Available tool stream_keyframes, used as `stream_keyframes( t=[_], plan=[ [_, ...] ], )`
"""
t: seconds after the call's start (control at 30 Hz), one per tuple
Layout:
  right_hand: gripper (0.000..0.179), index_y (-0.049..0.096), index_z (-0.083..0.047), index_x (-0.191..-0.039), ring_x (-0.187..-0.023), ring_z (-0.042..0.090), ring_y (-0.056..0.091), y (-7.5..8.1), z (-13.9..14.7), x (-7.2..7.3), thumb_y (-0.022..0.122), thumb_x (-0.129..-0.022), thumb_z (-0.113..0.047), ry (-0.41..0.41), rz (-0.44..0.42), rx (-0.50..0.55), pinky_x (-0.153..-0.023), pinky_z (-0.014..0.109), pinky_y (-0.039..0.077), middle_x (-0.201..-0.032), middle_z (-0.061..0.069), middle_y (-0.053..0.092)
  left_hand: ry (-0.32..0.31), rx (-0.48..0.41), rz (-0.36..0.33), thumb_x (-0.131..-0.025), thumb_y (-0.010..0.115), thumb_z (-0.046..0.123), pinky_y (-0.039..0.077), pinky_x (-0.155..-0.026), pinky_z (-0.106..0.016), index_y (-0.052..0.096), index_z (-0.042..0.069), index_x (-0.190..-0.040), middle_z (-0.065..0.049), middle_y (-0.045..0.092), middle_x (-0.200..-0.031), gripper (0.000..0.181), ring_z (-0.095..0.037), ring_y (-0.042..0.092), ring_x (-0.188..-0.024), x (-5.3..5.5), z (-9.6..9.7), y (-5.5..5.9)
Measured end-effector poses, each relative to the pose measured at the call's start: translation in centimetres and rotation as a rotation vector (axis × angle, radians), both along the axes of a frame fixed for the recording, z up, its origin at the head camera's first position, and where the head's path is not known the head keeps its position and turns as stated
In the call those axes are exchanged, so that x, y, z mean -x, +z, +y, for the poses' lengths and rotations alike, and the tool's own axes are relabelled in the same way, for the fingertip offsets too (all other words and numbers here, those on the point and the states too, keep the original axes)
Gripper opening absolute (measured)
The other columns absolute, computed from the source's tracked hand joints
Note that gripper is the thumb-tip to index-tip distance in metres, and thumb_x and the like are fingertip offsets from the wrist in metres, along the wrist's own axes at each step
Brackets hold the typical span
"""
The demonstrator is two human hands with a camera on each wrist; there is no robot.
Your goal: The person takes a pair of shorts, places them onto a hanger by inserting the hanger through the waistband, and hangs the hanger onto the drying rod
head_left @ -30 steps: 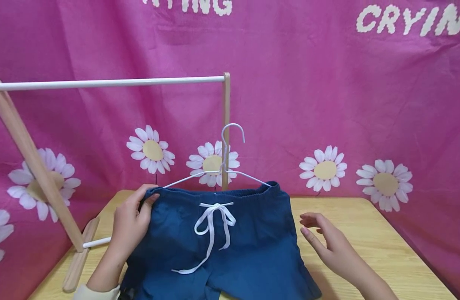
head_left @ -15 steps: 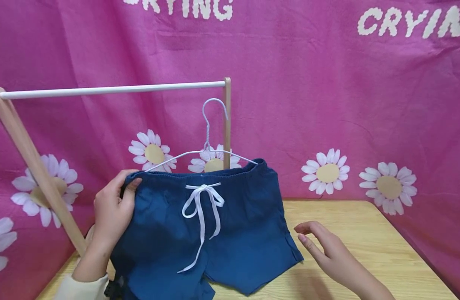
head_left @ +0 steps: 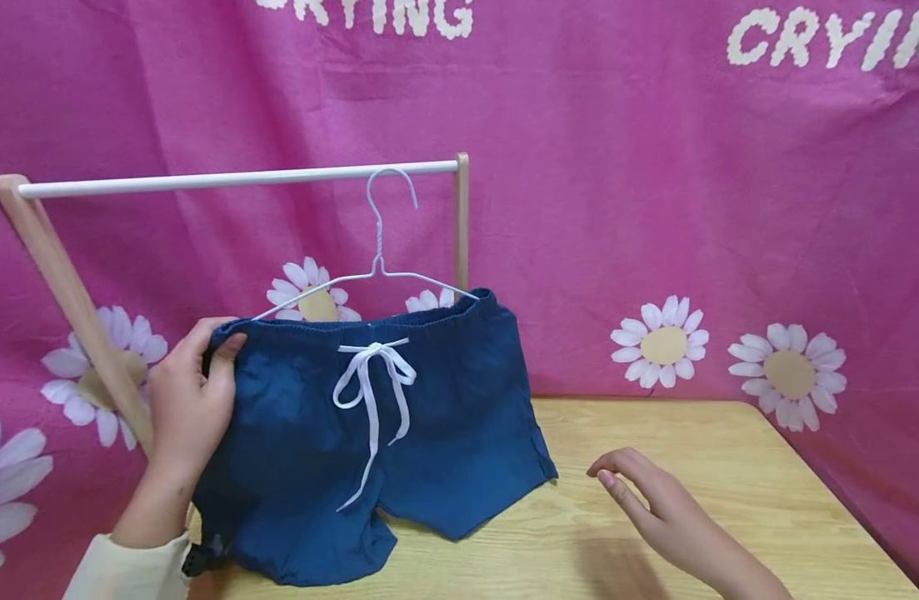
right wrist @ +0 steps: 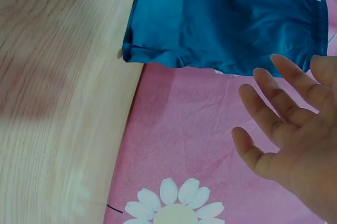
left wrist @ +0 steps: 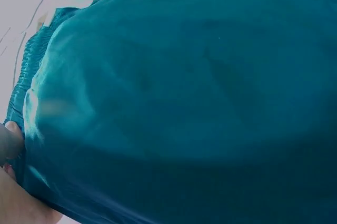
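Note:
Navy blue shorts (head_left: pixel 444 400) with a white drawstring bow (head_left: pixel 374 350) hang from a white wire hanger (head_left: pixel 380 237) whose shoulders run into the waistband. My left hand (head_left: pixel 192 400) pinches the waistband's left corner, thumb in front; its other fingers are mostly hidden behind the cloth. The hanger's hook overlaps the rack's white bar (head_left: pixel 242 178) in the head view. Blue cloth (left wrist: pixel 184 87) fills most of the left wrist view. My right hand (head_left: pixel 657 508) is apart from the shorts, low at the right, fingers relaxed; the right wrist view shows its palm with spread fingers (right wrist: pixel 263 111).
The garment rack has wooden posts, one at the left (head_left: pixel 77 308) and one at the right (head_left: pixel 462 225). A light wooden table (head_left: pixel 699 467) lies below. Behind it hangs a pink cloth (head_left: pixel 616 167) printed with white daisies and lettering.
My left hand has raised the shorts and hanger and carried them leftward, bringing the hook from beside the right post up to the bar. The right hand has barely moved.

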State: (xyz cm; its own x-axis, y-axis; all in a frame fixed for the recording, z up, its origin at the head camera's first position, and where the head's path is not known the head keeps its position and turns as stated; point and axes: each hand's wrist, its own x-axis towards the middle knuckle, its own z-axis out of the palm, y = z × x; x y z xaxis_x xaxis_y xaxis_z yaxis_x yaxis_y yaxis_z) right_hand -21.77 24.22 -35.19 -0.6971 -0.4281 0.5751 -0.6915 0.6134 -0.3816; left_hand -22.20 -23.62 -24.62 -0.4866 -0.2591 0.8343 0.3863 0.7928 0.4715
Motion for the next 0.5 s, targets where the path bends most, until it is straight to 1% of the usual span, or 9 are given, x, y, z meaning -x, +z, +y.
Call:
stream_keyframes(
  t=[0.13,0.2,0.27,0.4,0.5],
  plan=[
    [0.022,0.066,-0.022,-0.107,-0.094,0.002,0.062,0.1,-0.3,0.2,0.059,-0.101,-0.002,0.034,0.009,0.002,-0.079,0.027,0.054,-0.102,-0.019,0.062,0.052,-0.006,0.012,-0.098,0.067,0.014,0.038,-0.073,-0.039,0.071,0.001,-0.110,-0.024,0.072,-0.102,0.018,-0.036,0.062,-0.085,-0.4,-0.9,0.0],
    [0.023,0.066,-0.023,-0.107,-0.094,0.002,0.062,0.0,-0.5,0.2,0.059,-0.101,-0.002,0.046,0.005,0.003,-0.079,0.027,0.054,-0.102,-0.019,0.062,0.065,-0.013,0.020,-0.098,0.067,0.012,0.038,-0.074,-0.036,0.071,0.000,-0.109,-0.024,0.072,-0.102,0.018,-0.036,0.062,-0.086,-0.6,-1.4,0.1],
    [0.023,0.066,-0.023,-0.107,-0.093,0.001,0.062,0.0,-0.6,0.3,0.060,-0.100,-0.002,0.051,0.008,0.005,-0.079,0.026,0.053,-0.102,-0.019,0.062,0.080,-0.017,0.030,-0.097,0.068,0.013,0.038,-0.073,-0.038,0.070,-0.001,-0.109,-0.025,0.072,-0.101,0.018,-0.039,0.062,-0.087,-0.8,-1.9,0.2],
    [0.025,0.066,-0.023,-0.105,-0.092,0.001,0.061,-0.1,-0.9,0.5,0.061,-0.098,0.000,0.062,0.035,0.012,-0.078,0.026,0.052,-0.101,-0.019,0.062,0.114,-0.029,0.040,-0.098,0.067,0.015,0.037,-0.074,-0.042,0.071,-0.001,-0.109,-0.025,0.071,-0.101,0.020,-0.040,0.063,-0.091,-1.1,-2.7,0.5],
    [0.026,0.065,-0.024,-0.105,-0.090,0.000,0.060,-0.1,-1.1,0.7,0.062,-0.098,0.001,0.084,0.039,0.012,-0.077,0.027,0.052,-0.100,-0.019,0.061,0.152,-0.035,0.046,-0.098,0.067,0.016,0.036,-0.073,-0.037,0.071,-0.001,-0.110,-0.024,0.072,-0.102,0.021,-0.039,0.063,-0.093,-1.4,-3.4,0.7]
  ],
)
